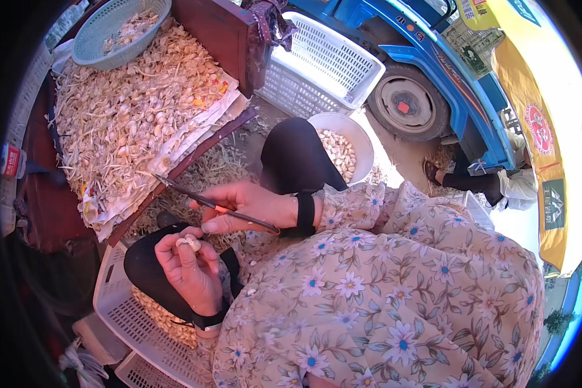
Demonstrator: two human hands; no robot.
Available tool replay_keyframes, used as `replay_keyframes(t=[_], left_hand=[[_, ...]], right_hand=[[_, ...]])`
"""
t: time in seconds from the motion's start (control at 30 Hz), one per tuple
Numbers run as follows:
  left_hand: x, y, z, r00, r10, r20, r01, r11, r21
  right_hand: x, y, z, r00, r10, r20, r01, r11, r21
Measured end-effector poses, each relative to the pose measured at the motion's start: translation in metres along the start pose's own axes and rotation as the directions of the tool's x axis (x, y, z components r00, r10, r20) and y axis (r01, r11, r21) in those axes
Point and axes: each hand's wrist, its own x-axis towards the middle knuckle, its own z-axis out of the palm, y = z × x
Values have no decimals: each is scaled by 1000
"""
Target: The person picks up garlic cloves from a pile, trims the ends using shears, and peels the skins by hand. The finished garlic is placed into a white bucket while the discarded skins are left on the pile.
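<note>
My left hand point(194, 268) is closed around a small pale garlic bulb point(191, 244), pinched at the fingertips. Just above it, my right hand point(246, 204) grips a long, thin, dark knife-like tool point(194, 196). One end of this tool points toward the table, and an orange-red patch marks its middle. Both hands are close together, over the gap between my knees. In front of them lies a heap of garlic point(142, 110) with dry stems and skins, spread on a white sheet point(220, 119).
A blue-grey basin point(119, 59) rests on the heap. A pale bucket of garlic point(362, 132) stands beyond my right knee, near a white crate point(323, 58). Another crate point(113, 284) holding garlic sits under my left leg. A blue vehicle point(446, 71) and a person's leg point(469, 184) are farther right.
</note>
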Motion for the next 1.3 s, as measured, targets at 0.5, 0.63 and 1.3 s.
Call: replay_keyframes(t=[0.5, 0.63, 1.3], left_hand=[[3, -16, 4, 988, -55, -141, 67, 995, 80], [2, -17, 9, 984, -42, -175, 58, 995, 86], [-9, -23, -7, 932, -253, -260, 251, 967, -42]], right_hand=[[1, 15, 20, 977, -157, -145, 154, 988, -31], [5, 24, 22, 987, -102, -127, 101, 995, -12], [2, 27, 30, 988, -112, -103, 61, 913, -404]])
